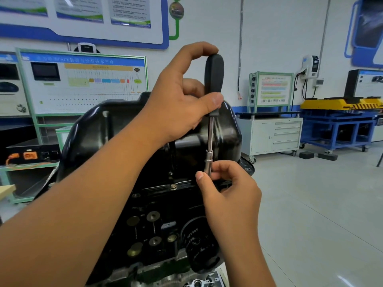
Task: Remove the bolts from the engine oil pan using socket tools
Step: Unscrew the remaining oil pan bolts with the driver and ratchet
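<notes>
Here, at the far left, a teaching board (83,83) in a green frame is seen against the wall, with a low bench (29,164) carrying orange connectors below it. The left forearm is stretched in from the lower left corner across the engine, and the left hand (182,100) is wrapped round the black handle of the socket driver (213,79), forefinger hooked over the top of the handle and thumb pressed against its lower part.

The driver is held upright, its bright shaft running down in front of the black oil pan (97,131). The pan is seen sitting on top of the engine block (157,224), its flange edge running along just below the tool. One flange bolt (173,186) is visible left of the tool tip, seated on the flange.

Lower down, the socket (208,164) at the shaft's end is pinched by the right hand (226,189), thumb and fingertips closed on it just above the flange. The bolt under the socket is hidden; whether it is engaged cannot be told.

Further right, open grey floor (310,204) is left clear beside the engine, bounded at the back by a white drawer cabinet (275,135) on castors and a blue frame (339,129) carrying a yellow unit.
</notes>
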A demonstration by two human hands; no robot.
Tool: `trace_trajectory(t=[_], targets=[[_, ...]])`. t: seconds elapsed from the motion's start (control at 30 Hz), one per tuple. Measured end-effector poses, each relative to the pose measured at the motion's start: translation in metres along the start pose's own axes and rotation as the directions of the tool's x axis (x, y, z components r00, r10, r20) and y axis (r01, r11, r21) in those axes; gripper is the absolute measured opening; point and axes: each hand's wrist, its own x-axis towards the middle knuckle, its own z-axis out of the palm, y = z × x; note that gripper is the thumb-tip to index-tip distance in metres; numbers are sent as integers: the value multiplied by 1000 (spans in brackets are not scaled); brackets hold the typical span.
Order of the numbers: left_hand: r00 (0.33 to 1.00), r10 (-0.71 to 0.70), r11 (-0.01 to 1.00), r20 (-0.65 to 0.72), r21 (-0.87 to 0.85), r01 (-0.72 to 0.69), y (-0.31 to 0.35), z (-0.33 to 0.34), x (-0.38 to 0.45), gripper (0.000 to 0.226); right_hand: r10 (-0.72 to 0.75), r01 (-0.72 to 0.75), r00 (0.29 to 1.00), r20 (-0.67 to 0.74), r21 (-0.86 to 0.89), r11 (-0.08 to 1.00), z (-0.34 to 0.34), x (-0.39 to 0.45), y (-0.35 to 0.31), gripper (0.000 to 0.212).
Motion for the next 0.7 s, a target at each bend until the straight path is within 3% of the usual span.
trace_trajectory(t=[0.13, 0.33, 0.57, 0.7], targets=[[997, 32, 998, -64, 58, -28, -1, 3, 0, 61, 13, -13, 1000, -2, -6, 1000, 1, 0, 0, 18], [999, -23, 999, 37, -37, 24, 1, -1, 0, 55, 19, -19, 1000, 0, -18, 1000, 0, 1, -1, 17], [998, 10, 1000, -58, 0, -10, 2, 1, -2, 61, 53, -53, 998, -17, -33, 998, 0, 0, -2, 16], [1000, -16, 999, -18, -29, 16, 2, 2, -1, 57, 84, -87, 995, -53, -65, 994, 1, -1, -3, 21]])
